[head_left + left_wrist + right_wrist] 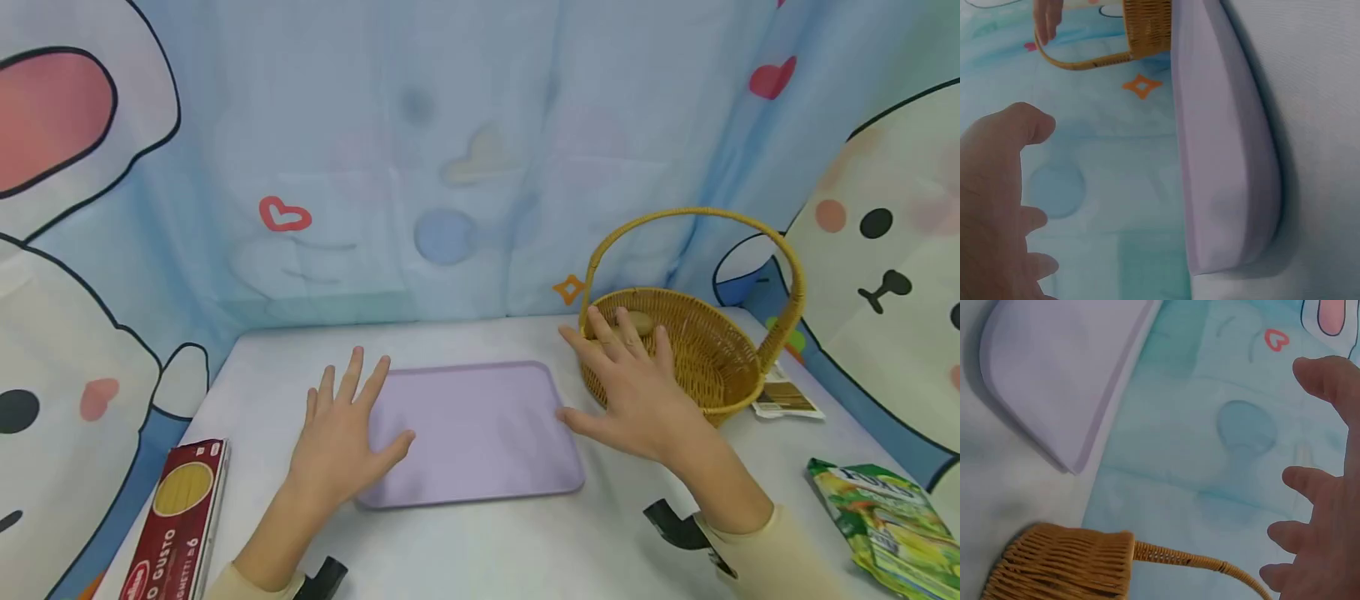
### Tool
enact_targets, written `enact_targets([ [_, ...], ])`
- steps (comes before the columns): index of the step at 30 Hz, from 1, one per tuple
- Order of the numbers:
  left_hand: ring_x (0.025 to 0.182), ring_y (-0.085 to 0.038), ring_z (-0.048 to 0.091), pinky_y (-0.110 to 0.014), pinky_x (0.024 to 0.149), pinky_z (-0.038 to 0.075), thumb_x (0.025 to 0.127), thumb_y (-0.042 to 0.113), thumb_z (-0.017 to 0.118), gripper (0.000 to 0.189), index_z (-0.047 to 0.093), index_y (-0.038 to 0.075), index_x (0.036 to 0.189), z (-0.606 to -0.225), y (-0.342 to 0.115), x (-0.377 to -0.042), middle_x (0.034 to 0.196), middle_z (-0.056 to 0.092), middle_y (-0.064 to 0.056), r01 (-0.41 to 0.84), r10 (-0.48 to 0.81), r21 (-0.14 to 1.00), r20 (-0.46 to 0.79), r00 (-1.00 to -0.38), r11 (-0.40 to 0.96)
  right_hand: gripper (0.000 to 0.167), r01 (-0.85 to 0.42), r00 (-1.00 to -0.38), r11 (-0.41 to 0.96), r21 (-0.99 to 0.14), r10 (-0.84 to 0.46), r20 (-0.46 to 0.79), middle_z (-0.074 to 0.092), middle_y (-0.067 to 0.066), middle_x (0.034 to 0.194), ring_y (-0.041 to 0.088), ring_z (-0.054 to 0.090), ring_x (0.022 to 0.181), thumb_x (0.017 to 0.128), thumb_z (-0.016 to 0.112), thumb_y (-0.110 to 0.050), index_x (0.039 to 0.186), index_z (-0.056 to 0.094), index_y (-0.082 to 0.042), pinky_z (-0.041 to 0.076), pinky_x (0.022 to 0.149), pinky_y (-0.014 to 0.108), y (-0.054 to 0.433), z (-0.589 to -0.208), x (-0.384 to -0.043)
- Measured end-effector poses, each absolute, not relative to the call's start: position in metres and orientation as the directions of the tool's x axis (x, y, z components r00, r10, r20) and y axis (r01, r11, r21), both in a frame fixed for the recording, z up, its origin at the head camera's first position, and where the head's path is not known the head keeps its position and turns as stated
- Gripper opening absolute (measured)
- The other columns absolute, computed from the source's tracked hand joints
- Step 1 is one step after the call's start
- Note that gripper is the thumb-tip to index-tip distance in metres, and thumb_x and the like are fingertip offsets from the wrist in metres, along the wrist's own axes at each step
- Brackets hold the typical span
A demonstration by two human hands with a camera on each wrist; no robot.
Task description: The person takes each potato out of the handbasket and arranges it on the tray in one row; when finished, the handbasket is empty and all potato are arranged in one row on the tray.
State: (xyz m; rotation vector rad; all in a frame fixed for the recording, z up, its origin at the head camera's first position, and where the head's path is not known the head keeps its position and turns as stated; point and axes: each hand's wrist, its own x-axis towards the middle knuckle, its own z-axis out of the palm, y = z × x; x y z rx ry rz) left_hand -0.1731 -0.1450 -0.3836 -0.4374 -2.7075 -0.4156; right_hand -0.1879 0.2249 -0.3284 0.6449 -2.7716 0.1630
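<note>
Both hands hover with fingers spread and nothing in them. My left hand [337,442] is over the left edge of a flat lavender tray [472,442]. Above the near left side of a wicker basket [705,358] is my right hand [637,400], partly covering it in the head view. Inside the basket lies a tan, rounded item [640,323], half hidden behind the fingers; its kind cannot be told. The left wrist view has the left thumb [1029,125] apart from the tray [1222,187]. In the right wrist view the basket [1066,562] sits below the spread fingers [1304,481].
A red spaghetti box [180,517] lies at the table's left edge. On the right is a green and yellow bag [888,525]. A brown and white packet [786,396] lies beside the basket, partly hidden. A printed curtain [480,167] hangs behind the white table [480,550].
</note>
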Motion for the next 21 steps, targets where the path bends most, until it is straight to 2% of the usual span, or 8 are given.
enact_targets([
  [6, 0.128, -0.060, 0.030, -0.068, 0.090, 0.040, 0.084, 0.042, 0.067, 0.091, 0.019, 0.017, 0.157, -0.403, -0.154, -0.186, 0.158, 0.011, -0.024, 0.303, 0.174, 0.452, 0.306, -0.936, 0.839, 0.089, -0.424, -0.878, 0.899, -0.107, -0.379, 0.293, 0.004, 0.010, 0.162, 0.039, 0.002, 0.146, 0.084, 0.061, -0.061, 0.156, 0.022, -0.026, 0.000, 0.106, 0.071, 0.238, -0.318, -0.203],
  [9, 0.129, -0.058, 0.031, -0.068, 0.096, 0.035, 0.085, 0.034, 0.068, 0.091, 0.016, 0.013, 0.157, -0.412, -0.157, -0.191, 0.156, 0.016, -0.029, 0.264, 0.148, 0.522, 0.253, -0.956, 0.811, 0.088, -0.417, -0.884, 0.895, -0.160, -0.359, 0.301, 0.009, 0.011, 0.161, 0.040, 0.009, 0.145, 0.084, 0.064, -0.058, 0.155, 0.025, -0.023, 0.006, 0.106, 0.070, 0.247, -0.313, -0.210],
  [12, 0.130, -0.054, 0.034, -0.065, 0.101, 0.032, 0.085, 0.026, 0.067, 0.088, 0.017, 0.004, 0.155, -0.419, -0.158, -0.194, 0.149, 0.027, -0.033, 0.262, 0.143, 0.570, 0.244, -0.959, 0.779, 0.087, -0.406, -0.891, 0.890, -0.206, -0.335, 0.305, 0.015, 0.013, 0.160, 0.040, 0.017, 0.143, 0.084, 0.065, -0.056, 0.155, 0.027, -0.021, 0.011, 0.105, 0.070, 0.258, -0.309, -0.218],
  [13, 0.127, -0.051, 0.040, -0.062, 0.101, 0.035, 0.085, 0.024, 0.067, 0.087, 0.019, 0.000, 0.154, -0.422, -0.159, -0.195, 0.144, 0.034, -0.034, 0.260, 0.140, 0.587, 0.243, -0.960, 0.767, 0.087, -0.402, -0.894, 0.888, -0.226, -0.327, 0.305, 0.016, 0.014, 0.160, 0.041, 0.019, 0.142, 0.085, 0.065, -0.055, 0.154, 0.027, -0.020, 0.012, 0.104, 0.070, 0.261, -0.308, -0.220],
  [15, 0.113, -0.044, 0.053, -0.054, 0.093, 0.045, 0.084, 0.019, 0.067, 0.081, 0.026, -0.005, 0.150, -0.428, -0.160, -0.198, 0.133, 0.047, -0.032, 0.257, 0.125, 0.610, 0.251, -0.960, 0.750, 0.086, -0.393, -0.901, 0.884, -0.254, -0.316, 0.298, 0.019, 0.016, 0.158, 0.045, 0.024, 0.139, 0.085, 0.065, -0.054, 0.154, 0.027, -0.020, 0.017, 0.101, 0.072, 0.268, -0.306, -0.226],
  [17, 0.097, -0.032, 0.059, -0.045, 0.082, 0.051, 0.082, 0.013, 0.067, 0.074, 0.034, -0.009, 0.145, -0.436, -0.163, -0.201, 0.122, 0.055, -0.026, 0.244, 0.104, 0.635, 0.249, -0.963, 0.733, 0.086, -0.390, -0.906, 0.878, -0.277, -0.313, 0.285, 0.021, 0.016, 0.158, 0.047, 0.026, 0.138, 0.086, 0.066, -0.052, 0.155, 0.027, -0.018, 0.023, 0.100, 0.071, 0.274, -0.304, -0.233],
  [19, 0.082, -0.021, 0.057, -0.036, 0.070, 0.050, 0.079, 0.007, 0.067, 0.065, 0.044, -0.009, 0.138, -0.443, -0.166, -0.205, 0.110, 0.059, -0.020, 0.228, 0.080, 0.656, 0.248, -0.966, 0.719, 0.086, -0.383, -0.913, 0.874, -0.299, -0.310, 0.264, 0.025, 0.016, 0.156, 0.046, 0.027, 0.137, 0.086, 0.066, -0.050, 0.154, 0.027, -0.016, 0.026, 0.100, 0.069, 0.281, -0.302, -0.240],
  [21, 0.077, -0.017, 0.055, -0.030, 0.065, 0.047, 0.077, 0.002, 0.066, 0.058, 0.053, -0.007, 0.132, -0.448, -0.170, -0.209, 0.106, 0.060, -0.016, 0.218, 0.063, 0.682, 0.245, -0.968, 0.698, 0.087, -0.367, -0.924, 0.874, -0.318, -0.303, 0.233, 0.027, 0.015, 0.156, 0.044, 0.027, 0.138, 0.086, 0.065, -0.052, 0.154, 0.026, -0.014, 0.028, 0.102, 0.065, 0.288, -0.299, -0.247],
])
